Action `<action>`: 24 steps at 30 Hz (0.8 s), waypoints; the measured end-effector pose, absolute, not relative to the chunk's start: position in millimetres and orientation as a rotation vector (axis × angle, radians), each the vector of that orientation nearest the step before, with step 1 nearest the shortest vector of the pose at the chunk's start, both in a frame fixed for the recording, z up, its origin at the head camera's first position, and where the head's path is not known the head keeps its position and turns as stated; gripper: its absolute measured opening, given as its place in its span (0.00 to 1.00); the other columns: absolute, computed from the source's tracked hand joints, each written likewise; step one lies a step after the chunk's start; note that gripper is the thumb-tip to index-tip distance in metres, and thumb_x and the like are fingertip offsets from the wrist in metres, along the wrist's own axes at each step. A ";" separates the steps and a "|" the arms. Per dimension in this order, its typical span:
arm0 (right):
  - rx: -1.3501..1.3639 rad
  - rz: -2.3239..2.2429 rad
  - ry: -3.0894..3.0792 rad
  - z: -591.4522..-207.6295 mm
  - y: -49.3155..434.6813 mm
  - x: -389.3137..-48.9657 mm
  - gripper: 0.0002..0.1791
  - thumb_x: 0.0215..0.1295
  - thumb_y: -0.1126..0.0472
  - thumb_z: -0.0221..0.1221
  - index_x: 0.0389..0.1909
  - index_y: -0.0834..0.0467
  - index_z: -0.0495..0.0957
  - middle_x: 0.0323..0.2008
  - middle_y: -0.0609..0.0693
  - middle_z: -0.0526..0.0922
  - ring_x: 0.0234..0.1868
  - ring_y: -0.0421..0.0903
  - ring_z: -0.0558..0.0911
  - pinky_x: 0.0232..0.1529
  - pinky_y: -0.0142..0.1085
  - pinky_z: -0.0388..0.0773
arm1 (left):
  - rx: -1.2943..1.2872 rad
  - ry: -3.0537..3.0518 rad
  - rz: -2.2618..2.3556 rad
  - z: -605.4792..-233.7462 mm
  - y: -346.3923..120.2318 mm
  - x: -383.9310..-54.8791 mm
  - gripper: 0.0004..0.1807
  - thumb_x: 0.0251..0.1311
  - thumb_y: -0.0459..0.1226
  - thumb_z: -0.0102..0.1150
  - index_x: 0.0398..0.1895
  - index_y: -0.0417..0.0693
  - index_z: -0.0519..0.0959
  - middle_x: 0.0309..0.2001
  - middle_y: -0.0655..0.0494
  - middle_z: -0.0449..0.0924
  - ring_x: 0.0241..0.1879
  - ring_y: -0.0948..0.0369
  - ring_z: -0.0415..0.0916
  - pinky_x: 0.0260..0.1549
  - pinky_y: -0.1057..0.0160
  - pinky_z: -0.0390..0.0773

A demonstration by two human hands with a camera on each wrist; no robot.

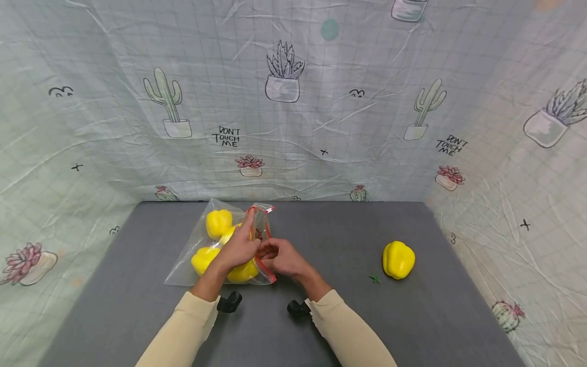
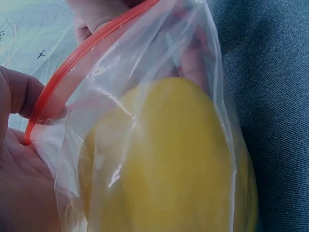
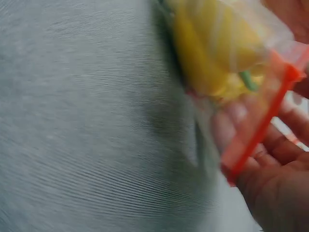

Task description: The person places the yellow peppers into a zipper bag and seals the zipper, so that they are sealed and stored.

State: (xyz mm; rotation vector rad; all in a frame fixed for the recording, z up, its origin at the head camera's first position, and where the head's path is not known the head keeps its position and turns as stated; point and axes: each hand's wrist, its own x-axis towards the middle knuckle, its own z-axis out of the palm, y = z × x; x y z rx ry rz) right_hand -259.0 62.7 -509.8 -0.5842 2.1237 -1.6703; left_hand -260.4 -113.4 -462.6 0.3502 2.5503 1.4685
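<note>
A clear zip bag (image 1: 185, 272) with a red zip strip (image 3: 263, 123) lies on the left half of the table, holding several yellow bell peppers (image 1: 219, 223). My left hand (image 1: 240, 247) lies over the bag and pinches the rim of its mouth; in the left wrist view its fingers (image 2: 26, 94) bend over the red strip. My right hand (image 1: 284, 257) reaches into the mouth from the right. Its fingers show through the plastic beside a pepper (image 2: 169, 159), loosely bent. Plastic and blur partly hide their contact.
Another yellow bell pepper (image 1: 398, 260) stands alone on the right side of the grey table (image 1: 330, 229). A small green scrap (image 1: 375, 279) lies to its left. Printed cloth (image 1: 321, 122) hangs behind the table and at both sides.
</note>
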 end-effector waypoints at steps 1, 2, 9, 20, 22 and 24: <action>-0.592 -1.678 2.146 -511.5 62.0 -258.9 0.20 0.60 0.74 0.61 0.54 0.69 0.82 0.50 0.67 0.87 0.44 0.47 0.87 0.49 0.34 0.85 | 0.353 2.545 1.476 -463.1 -113.5 -260.3 0.48 0.69 0.30 0.47 0.86 0.46 0.33 0.87 0.47 0.31 0.86 0.45 0.29 0.81 0.36 0.27; -0.598 -1.674 2.167 -513.3 61.3 -258.6 0.18 0.60 0.74 0.61 0.52 0.69 0.83 0.49 0.67 0.87 0.43 0.45 0.86 0.47 0.32 0.85 | 0.355 2.543 1.478 -463.4 -113.3 -260.0 0.48 0.69 0.30 0.47 0.86 0.46 0.33 0.87 0.47 0.31 0.86 0.47 0.30 0.81 0.37 0.26; -0.712 -1.553 2.195 -520.8 59.1 -259.6 0.19 0.68 0.70 0.60 0.59 0.62 0.84 0.58 0.59 0.87 0.58 0.49 0.86 0.61 0.34 0.81 | 0.342 2.532 1.493 -464.2 -113.9 -259.3 0.48 0.68 0.31 0.48 0.86 0.47 0.34 0.87 0.49 0.32 0.86 0.46 0.30 0.81 0.36 0.29; -0.694 -1.390 2.378 -516.9 50.3 -260.3 0.15 0.66 0.61 0.68 0.53 0.57 0.88 0.50 0.54 0.91 0.50 0.46 0.88 0.52 0.30 0.83 | 0.305 2.499 1.560 -467.0 -114.2 -258.8 0.48 0.69 0.30 0.45 0.86 0.50 0.32 0.87 0.50 0.31 0.86 0.48 0.33 0.82 0.39 0.41; -0.716 -1.306 2.422 -512.2 47.3 -260.4 0.15 0.64 0.57 0.70 0.50 0.56 0.89 0.47 0.52 0.92 0.44 0.41 0.86 0.48 0.28 0.81 | 0.303 2.502 1.573 -467.2 -115.1 -258.9 0.48 0.69 0.30 0.45 0.86 0.49 0.32 0.87 0.49 0.32 0.86 0.48 0.35 0.82 0.40 0.44; -0.734 -1.240 2.447 -509.2 44.8 -260.8 0.14 0.63 0.55 0.72 0.48 0.56 0.89 0.44 0.51 0.92 0.38 0.37 0.83 0.44 0.27 0.80 | 0.302 2.501 1.586 -467.5 -115.8 -258.6 0.48 0.69 0.29 0.45 0.86 0.49 0.32 0.87 0.48 0.33 0.85 0.47 0.38 0.81 0.42 0.49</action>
